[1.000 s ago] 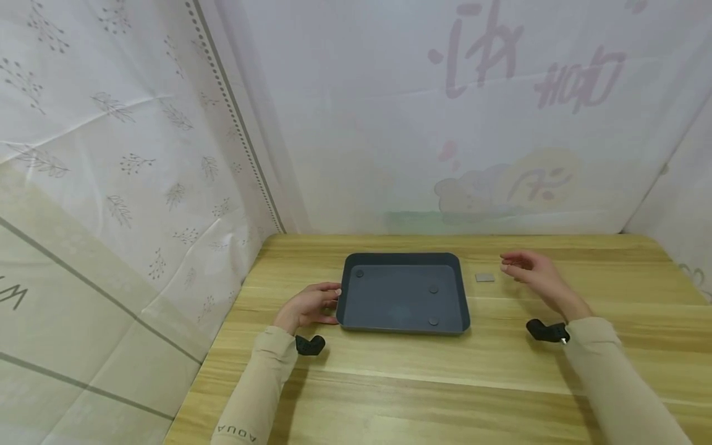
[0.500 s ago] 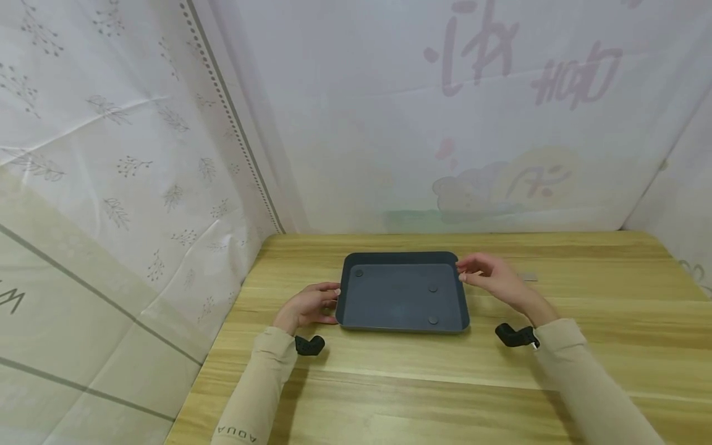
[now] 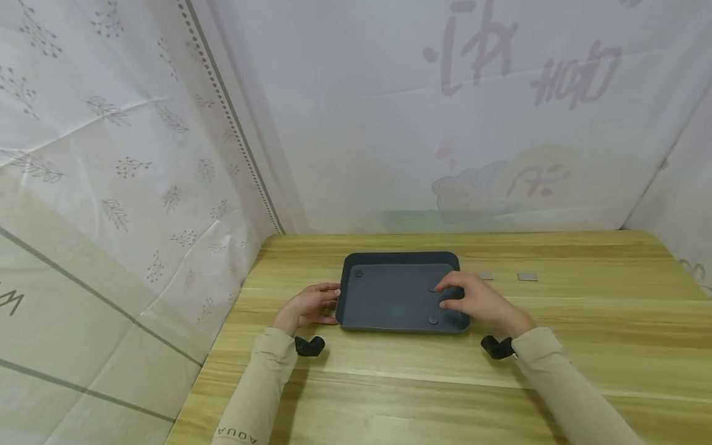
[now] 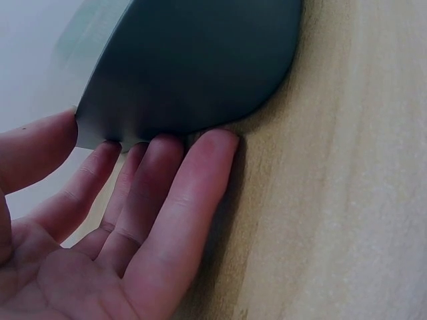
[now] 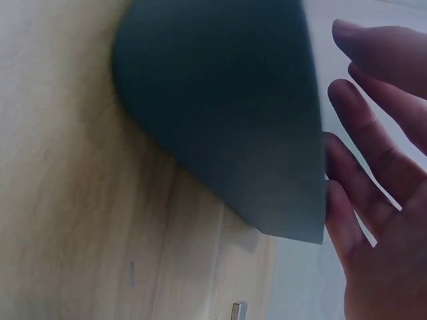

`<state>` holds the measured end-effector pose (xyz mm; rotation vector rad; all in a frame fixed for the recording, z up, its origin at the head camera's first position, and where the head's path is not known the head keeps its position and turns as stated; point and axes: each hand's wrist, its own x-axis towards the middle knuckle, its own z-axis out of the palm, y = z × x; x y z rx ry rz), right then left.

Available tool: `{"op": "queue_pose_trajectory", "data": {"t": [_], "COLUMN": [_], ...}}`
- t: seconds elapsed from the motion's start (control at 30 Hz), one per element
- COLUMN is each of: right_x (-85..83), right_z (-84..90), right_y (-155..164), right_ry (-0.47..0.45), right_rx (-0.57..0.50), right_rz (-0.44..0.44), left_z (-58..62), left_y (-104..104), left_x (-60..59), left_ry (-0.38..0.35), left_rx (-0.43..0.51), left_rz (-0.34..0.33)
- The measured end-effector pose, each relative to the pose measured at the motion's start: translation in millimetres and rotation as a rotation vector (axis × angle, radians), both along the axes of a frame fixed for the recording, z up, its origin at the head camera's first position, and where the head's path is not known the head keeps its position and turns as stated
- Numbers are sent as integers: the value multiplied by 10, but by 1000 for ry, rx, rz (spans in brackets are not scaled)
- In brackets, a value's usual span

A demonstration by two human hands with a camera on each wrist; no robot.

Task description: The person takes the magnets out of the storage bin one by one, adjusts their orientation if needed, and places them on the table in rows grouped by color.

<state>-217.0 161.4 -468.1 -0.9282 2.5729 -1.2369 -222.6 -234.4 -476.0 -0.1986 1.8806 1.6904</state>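
A dark grey rectangular tray [image 3: 389,296] lies on the wooden table. Inside it are 3 small dark discs: one disc [image 3: 358,273] at the back left, a front disc [image 3: 433,320], and another [image 3: 431,289] by my right fingertips. My left hand [image 3: 308,307] rests against the tray's left side; in the left wrist view the fingertips touch the outer wall and the thumb meets the rim. My right hand [image 3: 483,301] reaches over the right rim with thumb and forefinger apart. Whether it touches the disc, I cannot tell.
Two flat grey rectangular pieces, one [image 3: 486,275] partly behind my right hand and another [image 3: 527,277] farther right, lie on the table [image 3: 389,383]. Printed cloth [image 3: 356,154] hangs behind the table and along its left side.
My right hand has moved left from beside the grey pieces, across the right rim, to above the tray's inside. The right grey piece has come into sight. My left hand stays put.
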Motion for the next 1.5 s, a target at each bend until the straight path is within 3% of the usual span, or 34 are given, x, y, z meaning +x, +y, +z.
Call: {"op": "queue_pose_trajectory", "data": {"t": [0.33, 0.53, 0.83, 1.5], "right_x": [33, 57, 76, 105], "right_z": [-72, -94, -133, -138], "right_y": [-113, -161, -206, -255], "right_ry": [219, 295, 323, 307], "right_rx": [155, 232, 347, 375], "right_rz": [58, 60, 58, 37], "left_z": [16, 9, 2, -1], "left_y": [5, 9, 14, 1], "left_x": [8, 4, 3, 2], "left_ry": [2, 5, 4, 3], "left_rx": [-8, -10, -12, -3], "left_rz": [-2, -2, 5, -5]}}
